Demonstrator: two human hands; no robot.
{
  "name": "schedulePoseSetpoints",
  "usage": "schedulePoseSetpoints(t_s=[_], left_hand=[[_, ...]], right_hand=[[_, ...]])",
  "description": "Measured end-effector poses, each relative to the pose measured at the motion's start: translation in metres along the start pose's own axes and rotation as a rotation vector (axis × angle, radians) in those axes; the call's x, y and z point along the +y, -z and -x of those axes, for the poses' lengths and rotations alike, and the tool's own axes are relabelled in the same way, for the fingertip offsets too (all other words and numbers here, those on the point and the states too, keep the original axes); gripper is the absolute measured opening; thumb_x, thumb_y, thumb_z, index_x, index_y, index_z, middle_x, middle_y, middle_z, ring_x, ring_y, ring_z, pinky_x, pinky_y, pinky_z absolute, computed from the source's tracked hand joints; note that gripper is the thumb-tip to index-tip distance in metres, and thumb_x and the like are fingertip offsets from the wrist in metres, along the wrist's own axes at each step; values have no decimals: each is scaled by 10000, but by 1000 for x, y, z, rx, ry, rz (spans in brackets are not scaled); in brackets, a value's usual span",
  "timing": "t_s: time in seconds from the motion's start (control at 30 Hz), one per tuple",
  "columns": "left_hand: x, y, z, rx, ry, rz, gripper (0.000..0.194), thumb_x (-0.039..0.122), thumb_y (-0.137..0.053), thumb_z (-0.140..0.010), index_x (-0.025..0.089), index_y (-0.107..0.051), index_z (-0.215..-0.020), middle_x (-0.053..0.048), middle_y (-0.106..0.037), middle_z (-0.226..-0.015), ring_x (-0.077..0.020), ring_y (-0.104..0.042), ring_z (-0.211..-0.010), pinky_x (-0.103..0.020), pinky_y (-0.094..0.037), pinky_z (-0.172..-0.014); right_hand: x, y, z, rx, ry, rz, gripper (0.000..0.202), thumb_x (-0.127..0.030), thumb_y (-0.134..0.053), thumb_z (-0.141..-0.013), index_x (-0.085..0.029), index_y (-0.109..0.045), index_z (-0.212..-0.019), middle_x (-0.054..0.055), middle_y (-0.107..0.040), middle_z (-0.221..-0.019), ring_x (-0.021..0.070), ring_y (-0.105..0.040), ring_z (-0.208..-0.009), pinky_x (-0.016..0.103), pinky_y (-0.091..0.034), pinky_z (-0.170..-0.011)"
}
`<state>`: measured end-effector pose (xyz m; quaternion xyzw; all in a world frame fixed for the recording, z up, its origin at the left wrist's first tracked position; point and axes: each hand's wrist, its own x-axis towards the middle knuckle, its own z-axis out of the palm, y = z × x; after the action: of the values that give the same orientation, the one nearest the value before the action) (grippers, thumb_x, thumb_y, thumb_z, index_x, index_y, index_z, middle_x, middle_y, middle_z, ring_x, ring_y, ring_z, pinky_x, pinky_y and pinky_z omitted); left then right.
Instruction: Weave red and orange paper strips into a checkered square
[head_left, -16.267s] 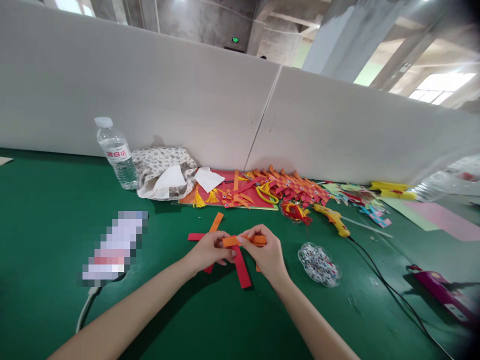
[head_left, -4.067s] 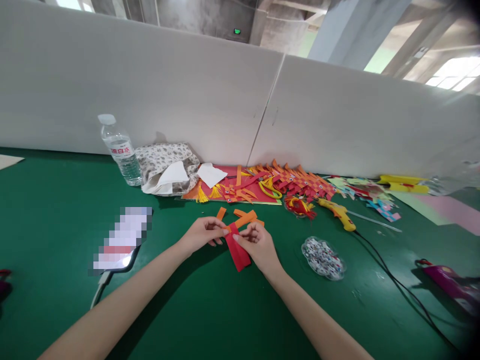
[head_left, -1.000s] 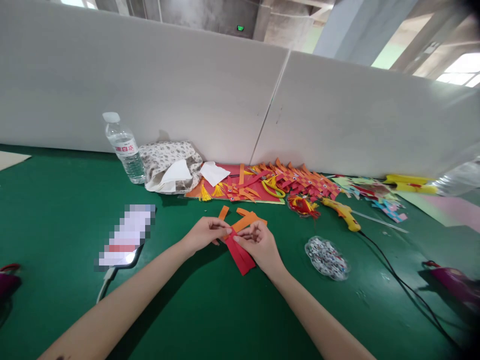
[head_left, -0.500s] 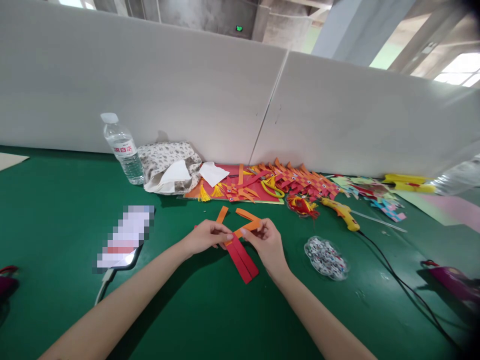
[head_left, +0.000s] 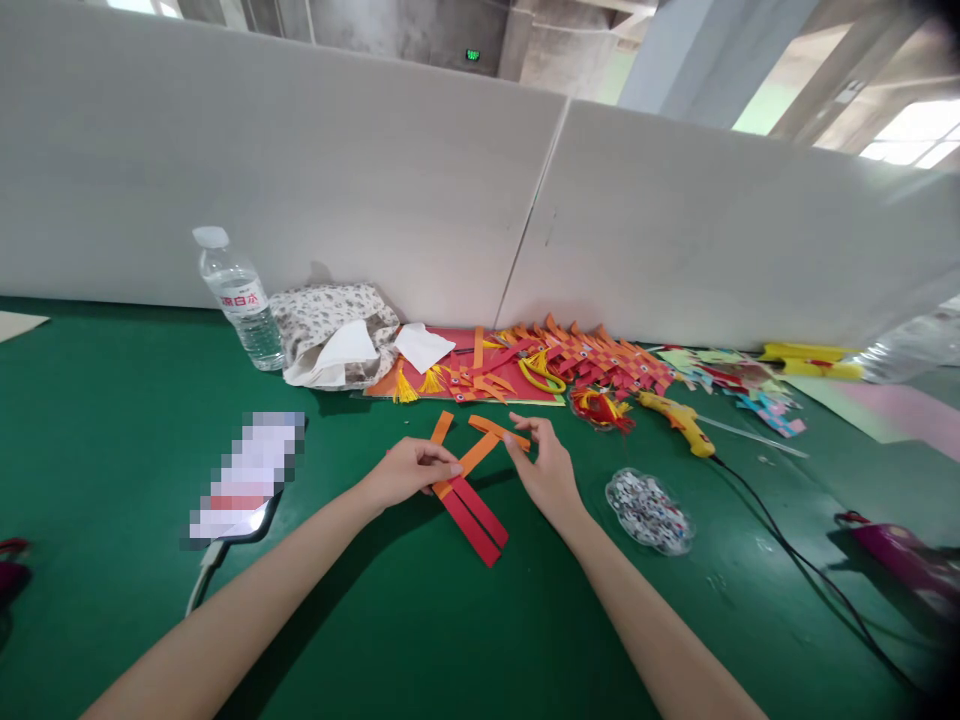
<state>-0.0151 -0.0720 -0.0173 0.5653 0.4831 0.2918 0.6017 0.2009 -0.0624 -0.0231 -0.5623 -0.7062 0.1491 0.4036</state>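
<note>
Green tabletop (head_left: 420,640) under side-by-side red strips (head_left: 464,524) and angled orange strips (head_left: 480,453)

Phone screen (head_left: 247,472) blurred, strips (head_left: 466,520) partly hidden

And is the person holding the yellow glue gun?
No, the glue gun lies on the green table, touched by neither the left hand nor the right hand.

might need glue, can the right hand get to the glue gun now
Probably yes: the glue gun lies to the right of the right hand, with green table between them. The dish of small pieces sits nearer the camera and the tassels farther off, beside that path.
</note>
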Motion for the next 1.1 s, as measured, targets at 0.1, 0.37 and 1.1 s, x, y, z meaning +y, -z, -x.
schedulePoseSetpoints(t_s=[0.1, 0.37, 1.1], left_hand=[[1, 1, 1, 12, 2, -7, 296, 421, -681, -685, 147, -702, -795, -22, -657, -667, -105, -546, -582, -178, -400, -479], [-1, 2, 1, 6, 11, 74, 277, 408, -717, -657, 156, -713, -774, -13, -652, -634, -102, -544, -561, -189, -410, -489], [-28, 42, -3, -147, -154, 757, 239, 289, -776, -591, 125, -606, -553, 16, -518, -465, -72, -457, -430, -216, -344, -476]], right_hand=[[8, -2, -2, -85, 115, 241, 60, -257, -497, -831, -219, -490, -877, 61, -648, -1001, 231, -585, -945, 372, -447, -797], [3, -2, 0, -15, 157, 369, 81, -170, -467, -814, -199, -531, -853, 68, -628, -859, 242, -566, -831, 387, -421, -777], [-17, -8, 12, -253, 434, 346, 253, -219, -499, -872, -188, -524, -1122, 71, -667, -965, 229, -597, -917, 440, -434, -896]])
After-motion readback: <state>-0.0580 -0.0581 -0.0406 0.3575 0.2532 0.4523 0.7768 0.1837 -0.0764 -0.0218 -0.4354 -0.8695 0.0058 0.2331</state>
